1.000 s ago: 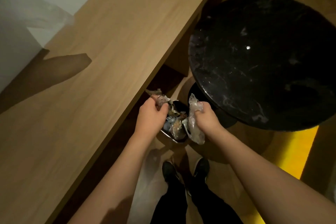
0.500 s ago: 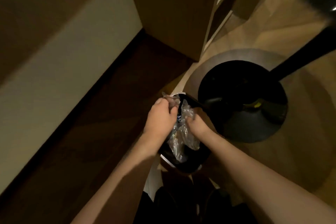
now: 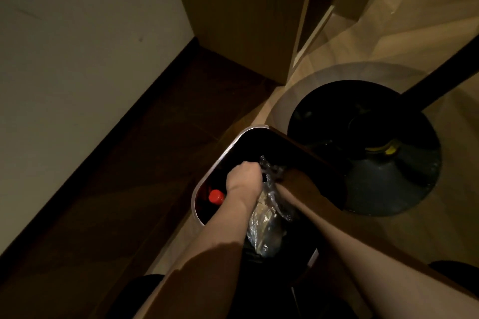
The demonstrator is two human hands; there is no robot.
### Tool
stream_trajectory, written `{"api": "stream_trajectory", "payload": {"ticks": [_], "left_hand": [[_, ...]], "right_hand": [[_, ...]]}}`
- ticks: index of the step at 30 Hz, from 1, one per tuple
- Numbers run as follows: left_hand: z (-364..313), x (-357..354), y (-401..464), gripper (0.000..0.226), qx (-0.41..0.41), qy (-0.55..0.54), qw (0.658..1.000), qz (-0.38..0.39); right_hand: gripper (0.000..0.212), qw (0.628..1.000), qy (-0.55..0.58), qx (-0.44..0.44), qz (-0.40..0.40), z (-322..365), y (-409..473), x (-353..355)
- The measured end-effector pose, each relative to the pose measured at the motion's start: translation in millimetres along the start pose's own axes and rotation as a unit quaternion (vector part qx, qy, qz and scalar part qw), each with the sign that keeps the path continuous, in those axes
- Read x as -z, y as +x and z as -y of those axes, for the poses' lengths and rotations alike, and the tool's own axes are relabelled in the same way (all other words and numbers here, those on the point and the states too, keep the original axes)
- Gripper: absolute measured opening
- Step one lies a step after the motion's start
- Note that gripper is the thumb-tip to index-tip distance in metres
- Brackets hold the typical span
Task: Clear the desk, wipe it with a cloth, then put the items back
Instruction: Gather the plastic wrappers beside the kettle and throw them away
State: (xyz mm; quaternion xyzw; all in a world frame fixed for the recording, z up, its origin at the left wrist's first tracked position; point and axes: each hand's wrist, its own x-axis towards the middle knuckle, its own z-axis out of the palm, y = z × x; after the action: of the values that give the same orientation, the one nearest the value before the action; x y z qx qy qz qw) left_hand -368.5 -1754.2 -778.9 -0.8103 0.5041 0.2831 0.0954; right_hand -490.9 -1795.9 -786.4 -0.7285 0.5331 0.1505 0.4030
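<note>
Both my hands reach into the rounded, metal-rimmed bin (image 3: 220,160): left hand (image 3: 243,176) clenches crinkly clear plastic bag (image 3: 264,230); right hand's (image 3: 287,184) grip I cannot tell. Red-capped bottle (image 3: 215,197) inside.

The rounded waste bin (image 3: 228,153) is black inside with a pale silvery rim. A bright red bottle cap (image 3: 215,196) shows within it. The crinkled clear plastic bag (image 3: 264,230) glints silver-grey over brownish contents. The round pedestal base (image 3: 383,181) is black with a small yellow reflection. The wall (image 3: 77,46) is off-white, its skirting (image 3: 103,134) dark brown, and the wood-grain floor (image 3: 427,33) light tan.
</note>
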Motion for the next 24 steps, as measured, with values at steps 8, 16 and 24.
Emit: {"api": "stream_trajectory", "payload": {"ticks": [8, 16, 24], "left_hand": [[8, 2, -5, 0.031, 0.043, -0.047, 0.998, -0.012], [-15, 123, -102, 0.02, -0.006, -0.047, 0.994, -0.102], [-34, 303, -243, 0.032, -0.015, -0.084, 0.983, -0.164]], "right_hand": [[0.031, 0.999, 0.026, -0.01, -0.02, 11, -7, -2], [0.049, 0.992, 0.041, -0.019, -0.114, 76, -130, 95], [0.059, 0.995, 0.048, 0.017, -0.081, 158, -285, 237]]}}
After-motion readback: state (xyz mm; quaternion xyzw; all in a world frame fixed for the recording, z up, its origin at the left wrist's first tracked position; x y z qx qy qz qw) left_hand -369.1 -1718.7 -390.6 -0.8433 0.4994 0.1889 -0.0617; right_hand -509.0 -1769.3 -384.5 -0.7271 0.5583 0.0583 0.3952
